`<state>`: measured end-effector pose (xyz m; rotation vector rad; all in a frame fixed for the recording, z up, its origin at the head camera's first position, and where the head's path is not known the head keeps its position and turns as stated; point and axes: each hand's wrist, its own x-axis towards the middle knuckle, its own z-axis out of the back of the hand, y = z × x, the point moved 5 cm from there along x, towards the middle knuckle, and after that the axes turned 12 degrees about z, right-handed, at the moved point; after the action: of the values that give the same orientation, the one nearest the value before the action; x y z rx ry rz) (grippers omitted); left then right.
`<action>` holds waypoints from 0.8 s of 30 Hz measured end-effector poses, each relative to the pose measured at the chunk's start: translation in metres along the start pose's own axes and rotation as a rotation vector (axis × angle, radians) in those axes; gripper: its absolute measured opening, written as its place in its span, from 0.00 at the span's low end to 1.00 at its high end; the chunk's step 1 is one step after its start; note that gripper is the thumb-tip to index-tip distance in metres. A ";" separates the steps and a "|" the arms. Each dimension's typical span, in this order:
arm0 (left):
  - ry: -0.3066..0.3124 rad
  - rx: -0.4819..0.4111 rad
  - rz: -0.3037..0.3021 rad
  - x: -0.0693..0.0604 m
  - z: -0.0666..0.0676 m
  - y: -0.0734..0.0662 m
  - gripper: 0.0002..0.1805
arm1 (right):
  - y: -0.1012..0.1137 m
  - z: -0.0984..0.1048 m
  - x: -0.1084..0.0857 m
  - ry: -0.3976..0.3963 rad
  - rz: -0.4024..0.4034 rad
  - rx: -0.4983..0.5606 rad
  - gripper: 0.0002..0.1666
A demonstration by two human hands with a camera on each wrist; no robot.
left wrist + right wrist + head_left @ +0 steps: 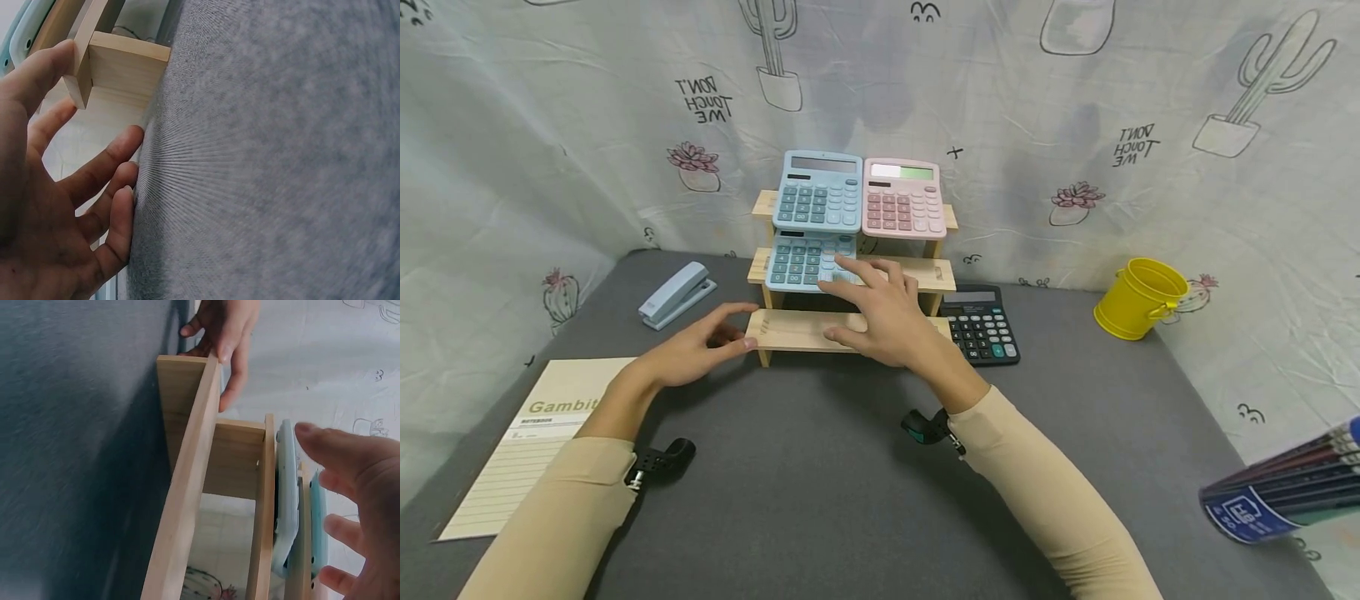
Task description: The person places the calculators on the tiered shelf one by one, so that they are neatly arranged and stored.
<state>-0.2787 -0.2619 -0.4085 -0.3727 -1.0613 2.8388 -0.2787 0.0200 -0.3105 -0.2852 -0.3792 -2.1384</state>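
A three-step wooden rack (797,331) stands against the back curtain. My left hand (685,357) pinches the left end of its lowest step between thumb and finger; in the left wrist view, thumb and fingertip lie on either side of the board. On the middle step a light blue calculator (795,265) leans back, partly covered by my right hand (891,321). That hand hovers with loosely spread fingers, and the right wrist view shows a gap between its thumb and the calculator. Another blue calculator (817,204) and a pink calculator (902,208) sit side by side on the top step.
A black calculator (983,329) lies by the rack's right side. Left of the rack are a light blue stapler (676,296) and a notebook (535,442). A yellow bucket (1138,300) stands at the back right, and a tub of pencils (1251,512) at the right edge.
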 end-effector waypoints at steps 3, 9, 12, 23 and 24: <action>0.001 0.005 0.005 0.000 0.000 -0.001 0.39 | -0.003 0.004 -0.013 0.000 -0.001 -0.007 0.36; 0.002 0.003 0.007 0.001 -0.001 -0.002 0.39 | -0.012 0.014 -0.040 -0.038 0.009 -0.004 0.39; 0.006 0.002 -0.005 0.002 -0.003 -0.003 0.39 | -0.017 0.020 -0.052 -0.073 0.022 0.005 0.40; 0.007 0.011 -0.002 -0.001 0.001 -0.001 0.38 | -0.035 0.045 -0.086 -0.140 0.038 0.002 0.40; 0.007 0.013 -0.001 -0.001 0.001 -0.001 0.38 | -0.037 0.047 -0.089 -0.137 0.030 -0.001 0.40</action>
<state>-0.2777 -0.2616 -0.4068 -0.3803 -1.0413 2.8404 -0.2575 0.1252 -0.3036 -0.4376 -0.4497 -2.0953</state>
